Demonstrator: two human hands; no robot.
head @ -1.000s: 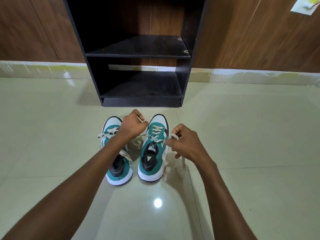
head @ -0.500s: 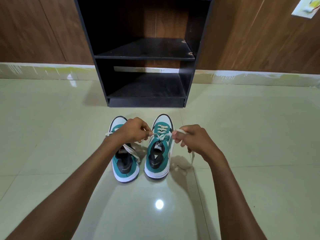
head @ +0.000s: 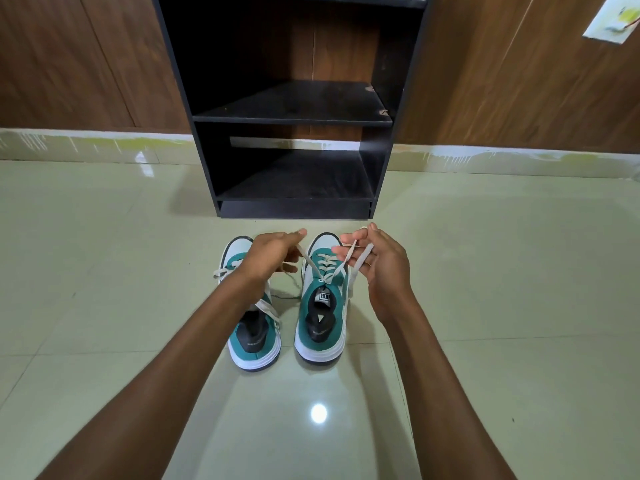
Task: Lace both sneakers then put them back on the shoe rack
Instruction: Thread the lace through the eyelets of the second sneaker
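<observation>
1. Two teal-and-white low-top sneakers stand side by side at the centre of the frame, toes pointing toward the rack. The left sneaker (head: pixel 254 327) is partly hidden under the person's forearm; the right sneaker (head: pixel 323 299) is in full view.
2. The left hand (head: pixel 268 256) has its fingers pinched together on one end of the flat cream shoelace (head: pixel 313 268) of the right sneaker. The right hand (head: pixel 379 263) holds the other end, which runs across its loosely spread fingers (head: pixel 349 252) — whether it is pinched or merely draped there cannot be told. Both ends rise in a V from the top eyelets.
3. The lace looks soft, light and limp, so it should hold shape only under tension; gripping near the tips seems best for crossing and knotting.
4. The sneakers look light, with stiff rubber soles and soft uppers. The heel collar or the tongue would be a sound place to lift each one.
5. The left sneaker's lace lies loose across its opening and appears untied.
6. The pale glossy tiled floor (head: pixel 485 289) mirrors a ceiling light near the bottom centre — probably slick under a rubber sole.
7. The black open two-shelf shoe rack (head: pixel 294 117) stands at upper centre against a brown wood-panelled wall (head: pixel 86 57), its visible shelves bare.
</observation>
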